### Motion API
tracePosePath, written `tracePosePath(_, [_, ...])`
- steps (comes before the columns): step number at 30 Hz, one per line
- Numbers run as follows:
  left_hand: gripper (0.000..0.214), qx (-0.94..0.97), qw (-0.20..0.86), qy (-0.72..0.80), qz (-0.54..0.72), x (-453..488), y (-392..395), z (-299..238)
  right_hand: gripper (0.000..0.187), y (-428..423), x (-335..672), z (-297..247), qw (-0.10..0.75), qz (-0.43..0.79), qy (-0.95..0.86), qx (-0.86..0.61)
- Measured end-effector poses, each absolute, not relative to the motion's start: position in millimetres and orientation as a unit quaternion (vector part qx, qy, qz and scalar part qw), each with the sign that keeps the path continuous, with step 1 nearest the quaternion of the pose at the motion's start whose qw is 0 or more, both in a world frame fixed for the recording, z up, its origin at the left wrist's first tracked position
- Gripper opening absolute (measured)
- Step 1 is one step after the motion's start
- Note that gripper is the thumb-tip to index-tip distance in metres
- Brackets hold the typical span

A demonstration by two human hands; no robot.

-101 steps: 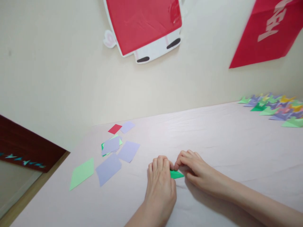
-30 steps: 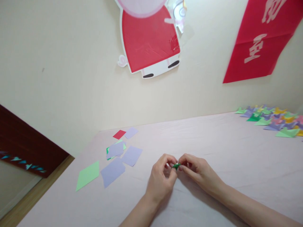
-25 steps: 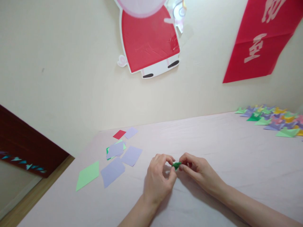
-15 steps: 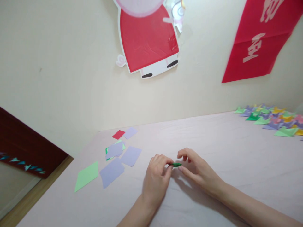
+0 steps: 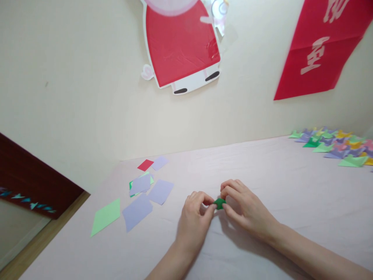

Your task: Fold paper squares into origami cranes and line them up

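A small folded piece of dark green paper [image 5: 220, 203] is between my two hands, just above the pale sheet-covered surface [image 5: 250, 252]. My left hand [image 5: 196, 216] pinches its left end between thumb and forefinger. On the other side, my right hand [image 5: 244, 204] has its thumb and bent fingers at the right end of the folded paper, also closed on it. The fingers partly hide the paper's edges, so its full shape cannot be made out.
Loose paper squares lie to the left: light green [image 5: 105, 217], purple [image 5: 137, 212] and red [image 5: 145, 165], some stacked. Several folded paper figures [image 5: 323, 147] stand in rows at the far right, near the wall [image 5: 247, 116]. The surface's left edge borders a wooden floor strip [image 5: 43, 233].
The green paper has turned so that more of its face shows. My right hand's fingers have come down from apart to touch its right end; my left hand keeps its pinch.
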State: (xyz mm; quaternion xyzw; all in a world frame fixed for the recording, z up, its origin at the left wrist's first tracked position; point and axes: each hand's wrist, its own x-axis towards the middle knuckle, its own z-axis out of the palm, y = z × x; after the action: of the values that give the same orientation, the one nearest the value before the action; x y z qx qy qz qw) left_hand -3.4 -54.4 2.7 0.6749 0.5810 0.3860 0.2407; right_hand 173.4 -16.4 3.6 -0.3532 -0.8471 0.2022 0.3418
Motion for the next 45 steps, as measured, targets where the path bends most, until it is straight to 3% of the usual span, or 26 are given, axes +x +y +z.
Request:
tracePosePath(5, [0.007,0.624,0.319,0.598,0.39,-7.4,-49.9,-0.8,0.014,-8.6,175.6,0.3,0.296,0.217,-0.85,-0.378])
tracePosePath(8, [0.024,0.668,0.267,0.601,0.349,-7.1,-48.3,-2.6,0.016,-4.7,172.8,-4.6,0.259,0.199,-0.856,-0.4])
tracePosePath(13, [0.017,0.769,0.13,0.573,0.254,-5.7,-45.7,-1.5,0.012,-0.2,170.5,-4.4,0.251,0.15,-0.877,-0.382])
tracePosePath(17, [0.026,0.801,0.14,0.543,0.209,-9.5,-44.0,-0.9,0.021,5.1,177.1,3.2,0.221,0.192,-0.91,-0.294])
tracePosePath(27, [0.039,0.808,0.197,0.522,0.192,-17.7,-43.2,5.5,0.017,8.5,176.4,-4.9,0.207,-0.003,-0.954,-0.217])
tracePosePath(34, [0.014,0.787,0.227,0.534,0.212,-16.7,-38.3,9.0,0.02,7.7,175.9,-6.5,0.216,0.048,-0.939,-0.262])
tracePosePath(40, [0.015,0.791,0.184,0.541,0.218,-13.1,-35.3,1.3,0.016,9.3,179.5,-3.5,0.216,0.147,-0.927,-0.268])
tracePosePath(45, [0.014,0.802,0.124,0.54,0.224,-5.9,-34.0,-4.6,0.026,16.1,189.1,-4.2,0.234,0.236,-0.904,-0.269])
